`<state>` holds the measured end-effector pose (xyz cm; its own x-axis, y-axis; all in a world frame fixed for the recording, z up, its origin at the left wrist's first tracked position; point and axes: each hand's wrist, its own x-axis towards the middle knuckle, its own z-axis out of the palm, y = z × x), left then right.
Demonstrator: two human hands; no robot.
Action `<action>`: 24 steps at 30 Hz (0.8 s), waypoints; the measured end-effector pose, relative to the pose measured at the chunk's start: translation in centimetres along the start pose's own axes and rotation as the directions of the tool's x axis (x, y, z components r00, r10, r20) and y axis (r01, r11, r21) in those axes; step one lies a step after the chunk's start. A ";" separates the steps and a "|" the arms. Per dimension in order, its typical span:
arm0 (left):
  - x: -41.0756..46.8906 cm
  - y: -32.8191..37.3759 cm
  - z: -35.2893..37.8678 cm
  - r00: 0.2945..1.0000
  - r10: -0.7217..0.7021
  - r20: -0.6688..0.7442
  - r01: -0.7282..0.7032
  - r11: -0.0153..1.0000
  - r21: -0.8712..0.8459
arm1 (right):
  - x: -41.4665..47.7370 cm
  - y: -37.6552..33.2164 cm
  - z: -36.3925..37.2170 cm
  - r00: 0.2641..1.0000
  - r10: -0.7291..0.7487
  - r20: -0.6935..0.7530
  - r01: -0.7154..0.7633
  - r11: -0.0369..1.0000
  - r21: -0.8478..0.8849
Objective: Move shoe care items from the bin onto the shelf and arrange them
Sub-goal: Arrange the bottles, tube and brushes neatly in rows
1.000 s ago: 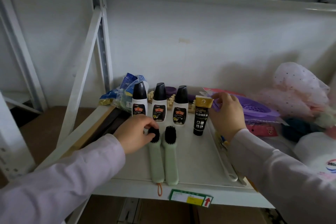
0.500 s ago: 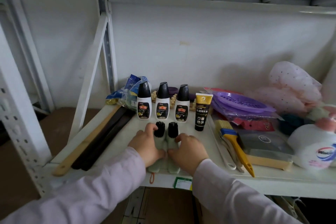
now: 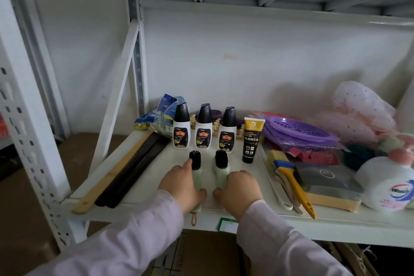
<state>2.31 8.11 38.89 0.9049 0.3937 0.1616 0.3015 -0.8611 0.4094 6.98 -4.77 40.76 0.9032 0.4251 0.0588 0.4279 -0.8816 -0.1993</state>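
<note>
Lower centre: left hand [image 3: 182, 187] grips left brush [image 3: 196, 169], right hand [image 3: 240, 189] grips right brush [image 3: 220, 169], both flat on shelf [image 3: 145, 184].

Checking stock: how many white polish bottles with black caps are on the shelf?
3, upright in a row at the back: left, middle, right, just left of the black tube. Clutter behind could hide more.

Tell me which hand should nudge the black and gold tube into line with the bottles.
Right. The right hand sits nearest the black and gold tube, with bare shelf between; the left hand would have to cross both green brushes.
</note>
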 end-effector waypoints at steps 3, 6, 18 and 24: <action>0.2 0.8 0.2 1.000 -0.002 0.022 0.002 1.000 -0.002 | -0.2 -0.1 -0.1 1.000 0.001 -0.001 -0.001 1.000 -0.010; 0.4 1.1 0.3 0.999 -0.002 0.039 0.002 1.000 -0.012 | -0.5 0.0 -0.2 1.000 -0.012 0.002 0.012 1.000 -0.025; 0.9 1.2 0.4 0.998 -0.030 0.046 0.032 0.999 -0.025 | -0.6 -0.3 0.1 1.000 -0.017 -0.018 0.017 0.999 -0.036; 0.6 1.4 0.6 0.999 -0.002 0.042 0.003 1.000 -0.030 | -0.5 0.0 0.4 1.000 0.001 -0.016 -0.002 1.000 -0.011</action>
<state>3.45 6.94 39.02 0.9162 0.3814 0.1230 0.2951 -0.8499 0.4365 6.53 -4.86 40.37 0.9042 0.4205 0.0743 0.4268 -0.8844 -0.1889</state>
